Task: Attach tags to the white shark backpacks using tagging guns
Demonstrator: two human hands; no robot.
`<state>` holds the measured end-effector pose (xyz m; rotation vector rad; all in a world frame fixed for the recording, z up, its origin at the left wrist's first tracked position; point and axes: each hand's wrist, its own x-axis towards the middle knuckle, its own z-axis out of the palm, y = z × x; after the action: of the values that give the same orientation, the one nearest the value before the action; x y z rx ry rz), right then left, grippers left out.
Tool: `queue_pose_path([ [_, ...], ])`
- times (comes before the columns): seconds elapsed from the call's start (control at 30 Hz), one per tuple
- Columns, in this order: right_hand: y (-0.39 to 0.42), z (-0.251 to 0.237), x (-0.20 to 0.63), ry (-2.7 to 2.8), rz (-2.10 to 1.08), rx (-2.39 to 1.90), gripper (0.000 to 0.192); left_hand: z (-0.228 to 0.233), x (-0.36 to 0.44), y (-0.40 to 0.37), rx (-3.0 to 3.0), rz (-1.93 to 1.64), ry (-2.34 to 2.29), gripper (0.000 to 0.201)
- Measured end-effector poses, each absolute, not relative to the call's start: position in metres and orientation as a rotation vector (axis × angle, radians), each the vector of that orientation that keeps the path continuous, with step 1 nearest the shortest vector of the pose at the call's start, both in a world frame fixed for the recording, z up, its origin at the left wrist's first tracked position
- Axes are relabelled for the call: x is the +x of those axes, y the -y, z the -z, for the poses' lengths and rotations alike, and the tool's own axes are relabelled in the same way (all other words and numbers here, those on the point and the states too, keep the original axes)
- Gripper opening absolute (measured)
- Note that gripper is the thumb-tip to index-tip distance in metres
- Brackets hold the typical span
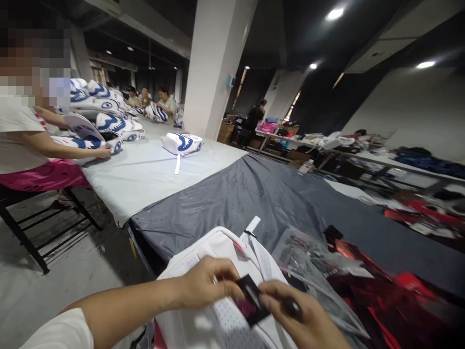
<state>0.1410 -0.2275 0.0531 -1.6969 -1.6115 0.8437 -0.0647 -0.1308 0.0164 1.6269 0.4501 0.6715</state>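
Observation:
A white backpack with dotted straps lies in front of me at the near end of the table. Above it, my left hand pinches the left edge of a small flat black tag with a dark pink patch. My right hand grips the same tag from the right with thumb and finger. A rounded black knob, like the end of a tool handle, pokes out of the right hand; the rest of it is hidden. The tag's markings are blurred.
Dark grey cloth covers my table. A clear plastic bag and crumpled red shiny material lie to the right. Ahead stands another white backpack. At left, a person handles white-and-blue bags near a stool.

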Motion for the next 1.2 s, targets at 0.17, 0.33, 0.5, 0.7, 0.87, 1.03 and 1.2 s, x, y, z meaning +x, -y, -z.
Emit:
queue_pose_path([
  [0.17, 0.215, -0.042, 0.147, 1.449, -0.465, -1.860, 0.029, 0.004, -0.085, 0.105, 2.048, -0.770, -0.954, 0.048],
  [0.33, 0.193, -0.022, 0.142, 1.548, -0.353, -1.960, 0.026, 0.036, -0.092, 0.093, 2.324, -0.465, -0.955, 0.049],
  [0.5, 0.176, -0.015, 0.142, 1.577, -0.286, -2.050, 0.022, 0.050, -0.090, 0.094, 2.371, -0.593, -0.930, 0.028],
  [0.7, 0.170, -0.017, 0.133, 1.719, -0.434, -2.090, 0.028, 0.058, -0.093, 0.093, 2.365, -0.685, -0.850, 0.022],
  [0.87, 0.152, -0.018, 0.116, 2.015, -0.736, -2.241, 0.026, 0.057, -0.097, 0.097, 2.392, -0.719, -0.805, 0.021],
  [1.03, 0.136, -0.012, 0.106, 2.201, -0.771, -2.256, 0.026, 0.062, -0.103, 0.099, 2.272, -0.797, -0.841, 0.032],
  [1.2, 0.128, -0.006, 0.104, 2.299, -0.705, -2.275, 0.025, 0.076, -0.100, 0.096, 2.222, -0.784, -0.976, 0.064],
])
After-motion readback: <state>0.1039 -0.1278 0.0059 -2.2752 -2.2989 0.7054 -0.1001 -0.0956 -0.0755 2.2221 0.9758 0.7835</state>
